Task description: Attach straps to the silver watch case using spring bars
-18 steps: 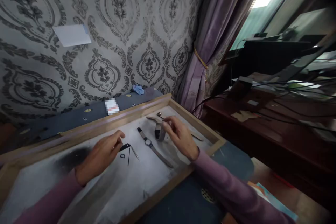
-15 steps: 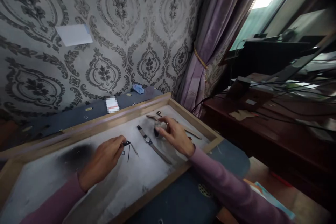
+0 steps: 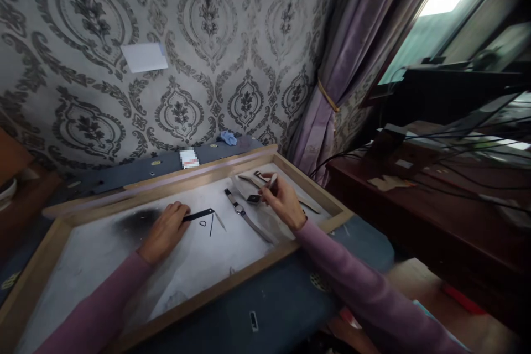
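Note:
Low over the left part of the framed white board [image 3: 199, 265], my left hand [image 3: 166, 232] has its fingers closed on one end of a flat black strip [image 3: 201, 214]. A thin pale pointed piece [image 3: 220, 221], a short dark rod [image 3: 211, 225] and a small dark loop [image 3: 203, 223] lie by its far end. My right hand [image 3: 286, 206] pinches a pale, partly clear item with a dark squarish end [image 3: 253, 198]; its exact kind is unclear. Between the hands, a wristwatch [image 3: 239, 209] with a grey strap lies stretched out. Behind the right hand is another strap [image 3: 310, 206], partly hidden.
A raised wooden rim [image 3: 309, 182] surrounds the white surface. On the blue table behind lie a white packet [image 3: 189, 159] and a crumpled blue cloth [image 3: 228, 138]. A dark red desk [image 3: 360, 177] with cables stands right, beside a purple curtain [image 3: 317, 116].
My left hand has lowered, and more of the black strip shows beyond its fingers. The right hand has lifted slightly with the pale item. The whole view has shifted left.

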The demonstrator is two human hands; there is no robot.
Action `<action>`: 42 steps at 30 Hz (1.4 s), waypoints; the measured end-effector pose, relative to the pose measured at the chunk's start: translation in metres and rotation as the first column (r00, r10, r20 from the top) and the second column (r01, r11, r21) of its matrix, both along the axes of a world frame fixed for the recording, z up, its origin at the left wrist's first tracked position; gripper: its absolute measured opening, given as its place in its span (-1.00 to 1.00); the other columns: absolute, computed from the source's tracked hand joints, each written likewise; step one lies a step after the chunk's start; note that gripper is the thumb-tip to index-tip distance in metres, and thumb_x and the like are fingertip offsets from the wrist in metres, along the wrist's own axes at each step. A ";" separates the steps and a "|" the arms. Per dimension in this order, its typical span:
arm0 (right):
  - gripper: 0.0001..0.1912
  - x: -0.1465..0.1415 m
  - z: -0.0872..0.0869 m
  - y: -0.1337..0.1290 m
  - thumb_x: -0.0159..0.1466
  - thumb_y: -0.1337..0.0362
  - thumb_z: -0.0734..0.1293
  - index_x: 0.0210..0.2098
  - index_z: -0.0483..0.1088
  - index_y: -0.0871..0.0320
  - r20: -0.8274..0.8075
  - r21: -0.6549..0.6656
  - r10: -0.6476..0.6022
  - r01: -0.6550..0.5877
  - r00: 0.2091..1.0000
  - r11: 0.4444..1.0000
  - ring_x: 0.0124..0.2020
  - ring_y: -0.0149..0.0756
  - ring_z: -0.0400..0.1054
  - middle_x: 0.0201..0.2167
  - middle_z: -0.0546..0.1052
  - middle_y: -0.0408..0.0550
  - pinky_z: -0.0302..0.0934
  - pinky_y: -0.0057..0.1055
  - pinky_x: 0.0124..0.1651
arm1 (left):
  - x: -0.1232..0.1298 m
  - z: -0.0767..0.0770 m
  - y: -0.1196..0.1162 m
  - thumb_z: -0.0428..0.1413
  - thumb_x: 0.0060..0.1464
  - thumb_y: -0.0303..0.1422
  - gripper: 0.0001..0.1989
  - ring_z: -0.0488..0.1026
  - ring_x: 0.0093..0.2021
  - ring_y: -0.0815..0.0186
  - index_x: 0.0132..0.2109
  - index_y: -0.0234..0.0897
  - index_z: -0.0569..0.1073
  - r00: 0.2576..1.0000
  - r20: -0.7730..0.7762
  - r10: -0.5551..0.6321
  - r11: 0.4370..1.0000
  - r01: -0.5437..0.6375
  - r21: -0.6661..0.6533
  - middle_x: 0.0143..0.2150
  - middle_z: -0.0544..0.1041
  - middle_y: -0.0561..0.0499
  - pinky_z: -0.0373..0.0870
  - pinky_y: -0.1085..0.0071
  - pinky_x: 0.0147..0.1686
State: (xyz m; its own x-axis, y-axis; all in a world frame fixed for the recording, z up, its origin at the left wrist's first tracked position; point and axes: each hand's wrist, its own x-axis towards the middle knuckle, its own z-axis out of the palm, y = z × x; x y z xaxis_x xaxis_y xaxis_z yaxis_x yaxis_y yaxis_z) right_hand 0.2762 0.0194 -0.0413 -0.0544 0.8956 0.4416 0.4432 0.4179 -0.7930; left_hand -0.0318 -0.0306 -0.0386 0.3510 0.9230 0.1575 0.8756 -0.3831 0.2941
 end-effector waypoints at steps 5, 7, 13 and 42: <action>-0.71 -0.005 0.003 -0.003 0.23 0.22 0.24 -0.07 0.25 0.19 -0.144 0.015 0.058 -0.057 0.988 0.998 -0.52 -0.34 0.40 -0.42 0.49 -0.08 0.29 -0.40 -0.43 | 0.004 0.001 0.003 -0.05 0.13 -0.46 -0.93 0.42 -0.22 0.20 -0.26 -0.25 0.32 0.997 -0.035 0.063 0.996 -0.065 -0.054 -0.27 0.46 -0.05 0.31 0.34 -0.23; -0.70 -0.008 0.003 -0.005 0.24 0.16 0.25 -0.08 0.26 0.18 -0.188 0.035 0.077 -0.071 0.979 0.997 -0.50 -0.34 0.41 -0.39 0.49 -0.06 0.30 -0.39 -0.41 | 0.004 0.001 0.003 -0.04 0.13 -0.46 -0.94 0.44 -0.27 0.22 -0.27 -0.23 0.31 0.994 -0.056 0.099 0.991 -0.103 -0.080 -0.32 0.47 -0.01 0.29 0.37 -0.28; -0.67 -0.026 0.016 -0.015 0.26 0.04 0.27 -0.13 0.29 0.16 -0.273 0.070 0.164 -0.150 0.948 0.986 -0.44 -0.35 0.41 -0.34 0.49 -0.04 0.33 -0.35 -0.34 | -0.003 0.007 0.000 -0.03 0.11 -0.43 -0.94 0.46 -0.25 0.16 -0.27 -0.23 0.32 0.963 -0.166 0.211 0.964 -0.233 -0.131 -0.26 0.53 -0.08 0.23 0.37 -0.36; -0.73 -0.101 0.012 -0.008 0.12 0.54 0.18 -0.25 0.42 0.23 0.456 -0.164 0.394 -0.360 0.798 0.919 -0.38 -0.36 0.34 -0.31 0.52 0.00 0.14 -0.43 -0.27 | -0.023 0.013 0.004 -0.07 0.02 -0.58 -0.64 0.43 -0.04 0.16 -0.04 -0.24 0.36 0.988 0.108 0.108 0.994 -0.104 -0.036 -0.07 0.48 -0.10 0.33 0.29 -0.07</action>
State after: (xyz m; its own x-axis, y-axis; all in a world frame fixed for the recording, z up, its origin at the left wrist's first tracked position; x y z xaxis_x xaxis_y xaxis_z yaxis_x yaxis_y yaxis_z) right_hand 0.1747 0.0113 -0.0288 -0.5790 0.7865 0.2151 0.5866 0.5850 -0.5601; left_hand -0.0547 -0.0268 -0.0257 0.2331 0.9590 0.1614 0.8725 -0.2795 0.4008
